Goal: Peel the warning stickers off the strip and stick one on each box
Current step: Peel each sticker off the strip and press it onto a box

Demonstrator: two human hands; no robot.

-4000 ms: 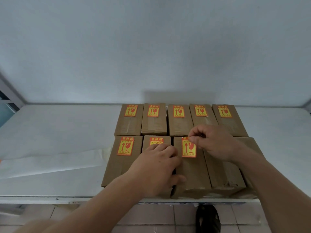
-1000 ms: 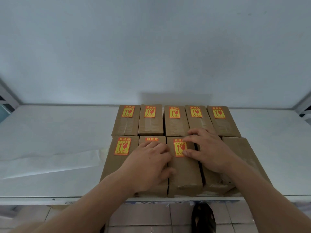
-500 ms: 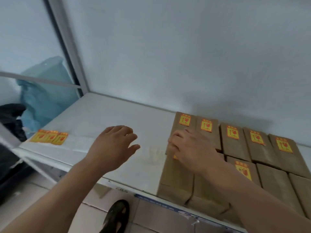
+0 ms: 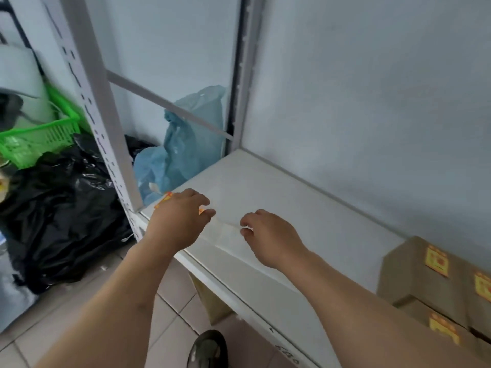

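Left hand [image 4: 176, 223]: yours, fingers loosely curled over the strip's yellow-and-red warning stickers [image 4: 164, 203]; grip cannot be told.
Right hand [image 4: 268, 236]: yours, fingers curled at the translucent white backing strip [image 4: 225, 233]; contact unclear.
Strip: on the white shelf [image 4: 305, 208], left end.
Brown cardboard boxes [image 4: 414, 272]: near right, stickered.

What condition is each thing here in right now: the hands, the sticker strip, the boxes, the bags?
Left hand: over the stickered end of the strip, fingers loosely bent; contact unclear.
Right hand: fingers curled at the strip's bare stretch; grip unclear.
Sticker strip: flat on the shelf, a few stickers left at its far end.
Cardboard boxes: closed, stickers on those in view.
Blue bag: slumped beside the shelf.
Black bag: crumpled on the floor.
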